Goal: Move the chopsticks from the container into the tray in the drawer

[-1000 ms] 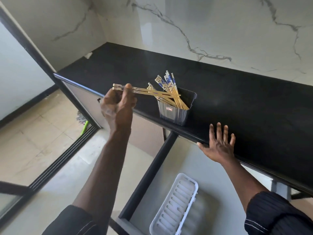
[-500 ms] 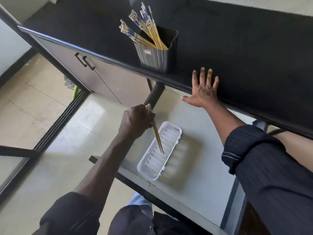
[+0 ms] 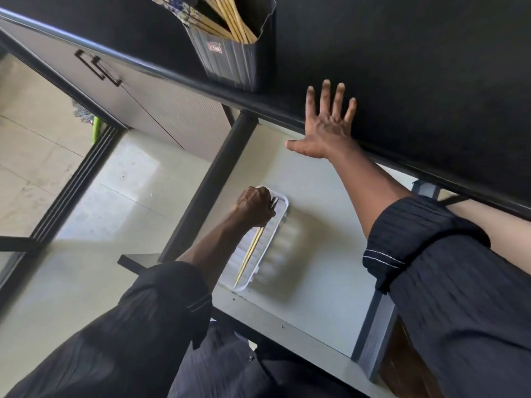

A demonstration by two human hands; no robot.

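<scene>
Chopsticks (image 3: 250, 254) now in tray (image 3: 244, 288), tops hidden in clenched left hand (image 3: 254, 206); right hand (image 3: 327, 130) splayed.

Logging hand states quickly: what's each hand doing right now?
Left hand: closed, gripping chopsticks at the tray.
Right hand: open, fingers spread flat on the countertop edge.

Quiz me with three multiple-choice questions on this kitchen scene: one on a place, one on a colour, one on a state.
1. Where does the container of chopsticks stand? A in a sink; B on the black countertop; C on a stool.
2. What colour is the tray? A red; B black; C white.
3. How is the right hand? A flat, fingers spread; B gripping chopsticks; C fisted.
Answers: B, it stands near the countertop's edge; C, its rim is white; A, its palm rests on the countertop.
</scene>
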